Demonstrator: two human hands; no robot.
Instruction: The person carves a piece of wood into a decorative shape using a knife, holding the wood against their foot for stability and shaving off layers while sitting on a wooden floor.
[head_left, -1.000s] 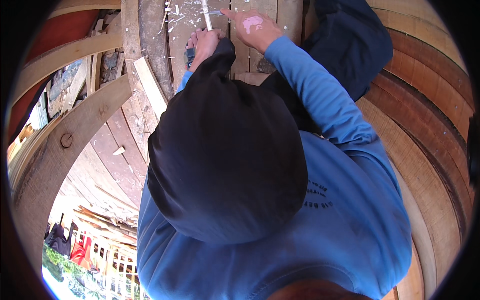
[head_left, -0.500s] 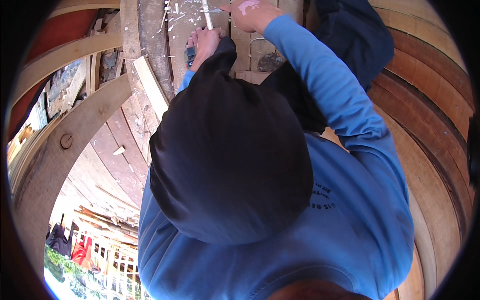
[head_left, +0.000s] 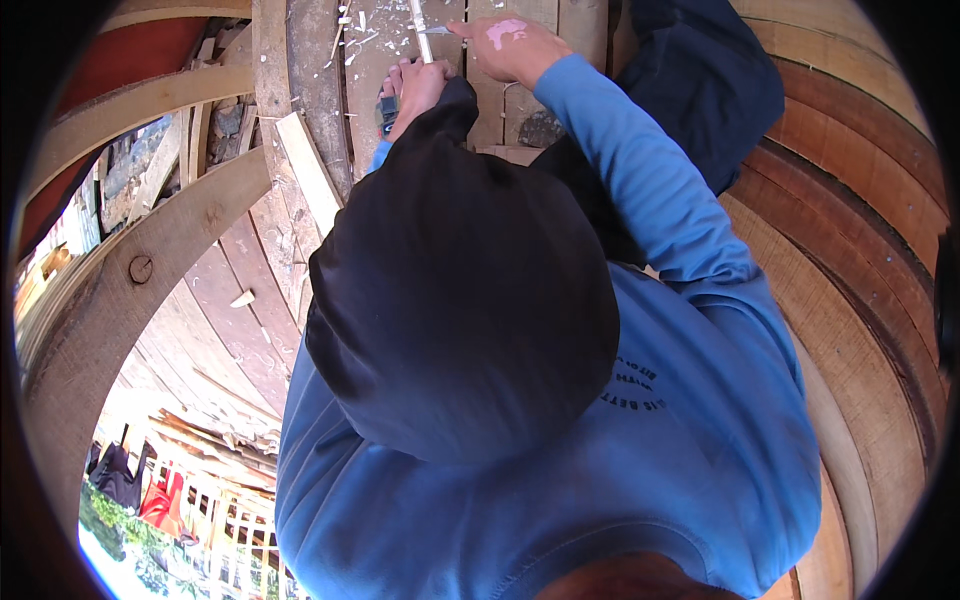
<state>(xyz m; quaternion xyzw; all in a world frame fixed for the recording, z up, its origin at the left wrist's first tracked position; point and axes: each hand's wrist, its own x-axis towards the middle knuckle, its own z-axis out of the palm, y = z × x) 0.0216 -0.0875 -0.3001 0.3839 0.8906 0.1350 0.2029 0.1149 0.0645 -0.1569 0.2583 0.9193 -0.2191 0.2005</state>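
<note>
At the far side, the person's left hand (head_left: 420, 90) grasps the near end of a slim pale wooden stick (head_left: 420, 32) above the floor planks (head_left: 377, 62). The right hand (head_left: 515, 50), on the stick's right, grips a knife (head_left: 438, 31), handle hidden, its blade at the stick. Pale shavings (head_left: 361, 21) scatter left; a loose board (head_left: 309, 170) lies nearer, leftward.

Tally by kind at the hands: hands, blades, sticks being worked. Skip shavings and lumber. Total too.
Left hand and right hand: 2 hands
Grey blade: 1
Pale stick: 1
Total: 4
</note>
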